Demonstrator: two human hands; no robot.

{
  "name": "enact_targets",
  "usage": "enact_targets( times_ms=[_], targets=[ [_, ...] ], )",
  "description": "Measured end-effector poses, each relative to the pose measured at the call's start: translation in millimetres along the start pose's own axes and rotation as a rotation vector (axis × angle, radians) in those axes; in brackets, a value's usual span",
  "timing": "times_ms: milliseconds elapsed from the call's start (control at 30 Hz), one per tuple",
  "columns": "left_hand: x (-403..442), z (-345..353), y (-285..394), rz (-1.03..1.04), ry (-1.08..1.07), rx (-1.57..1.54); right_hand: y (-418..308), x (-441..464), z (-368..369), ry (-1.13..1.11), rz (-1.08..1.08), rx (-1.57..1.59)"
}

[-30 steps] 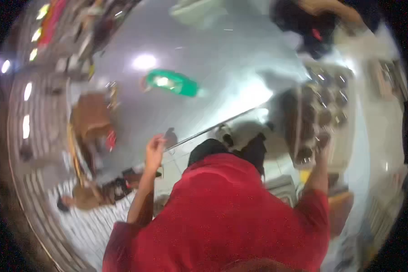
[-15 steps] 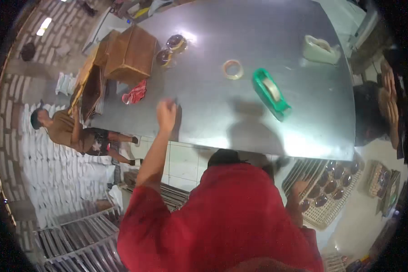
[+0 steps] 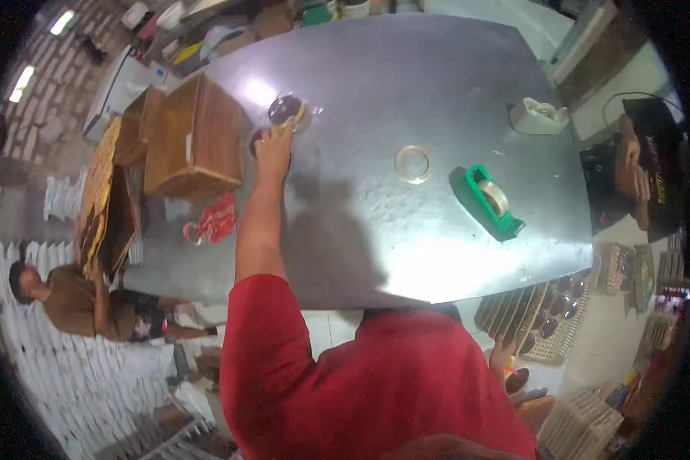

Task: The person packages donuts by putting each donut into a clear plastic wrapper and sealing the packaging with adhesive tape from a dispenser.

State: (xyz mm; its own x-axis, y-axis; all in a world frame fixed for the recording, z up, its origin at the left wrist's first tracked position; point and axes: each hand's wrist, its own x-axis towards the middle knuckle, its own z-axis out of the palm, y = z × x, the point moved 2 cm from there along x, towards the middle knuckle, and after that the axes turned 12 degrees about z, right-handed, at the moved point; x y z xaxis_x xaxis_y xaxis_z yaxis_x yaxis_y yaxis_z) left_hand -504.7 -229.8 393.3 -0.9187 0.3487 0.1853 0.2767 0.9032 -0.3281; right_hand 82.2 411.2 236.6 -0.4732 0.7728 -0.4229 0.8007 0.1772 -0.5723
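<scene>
My left hand (image 3: 274, 149) reaches over the metal table to two dark round packages in clear wrap. Its fingers are bent down at the near edge of the farther package (image 3: 286, 110); the nearer package (image 3: 257, 142) is partly hidden behind the hand. Exactly how the fingers grip is hard to make out. Low at my right side, my right hand (image 3: 501, 356) hangs beside a cream plastic crate (image 3: 548, 349) of similar round packages. Its fingers look stretched out, with no held item visible. Another dark round package (image 3: 517, 379) shows close to the wrist.
On the table (image 3: 360, 230) are a tape roll (image 3: 412, 164), a green tape dispenser (image 3: 494, 203), a pale dispenser (image 3: 540, 116), a red crumpled bag (image 3: 217, 220) and a brown cardboard box (image 3: 191, 142). Another person (image 3: 92, 303) stands left; someone's hands (image 3: 630, 169) show at right.
My left hand has moved forward from the bare tabletop to the wrapped round packages. The view has shifted, and my right hand is lower beside the crate.
</scene>
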Motion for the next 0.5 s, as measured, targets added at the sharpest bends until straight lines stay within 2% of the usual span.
enact_targets(
  times_ms=[33,67,133,233,267,367,433,500],
  targets=[
    [11,15,-7,0.029,0.010,-0.052,24,0,-2,0.012,0.043,-0.118],
    [21,22,-14,0.066,0.015,-0.108,46,-3,-6,0.048,0.055,-0.105],
    [40,32,-22,0.085,-0.160,-0.150,86,-11,-10,0.071,0.074,-0.186],
    [64,31,-17,0.145,-0.131,-0.156,92,-37,-10,0.071,0.170,-0.167],
    [76,34,-4,0.163,-0.117,-0.165,87,-44,-11,0.044,0.232,-0.123],
    [103,36,50,0.306,0.237,-0.443,93,-43,-5,-0.024,0.292,-0.045],
    [124,-11,109,0.203,0.076,-0.494,108,-27,8,-0.132,0.276,0.010],
    [146,-36,139,0.163,0.261,-0.661,80,-22,5,-0.123,0.217,-0.030]
  ],
)
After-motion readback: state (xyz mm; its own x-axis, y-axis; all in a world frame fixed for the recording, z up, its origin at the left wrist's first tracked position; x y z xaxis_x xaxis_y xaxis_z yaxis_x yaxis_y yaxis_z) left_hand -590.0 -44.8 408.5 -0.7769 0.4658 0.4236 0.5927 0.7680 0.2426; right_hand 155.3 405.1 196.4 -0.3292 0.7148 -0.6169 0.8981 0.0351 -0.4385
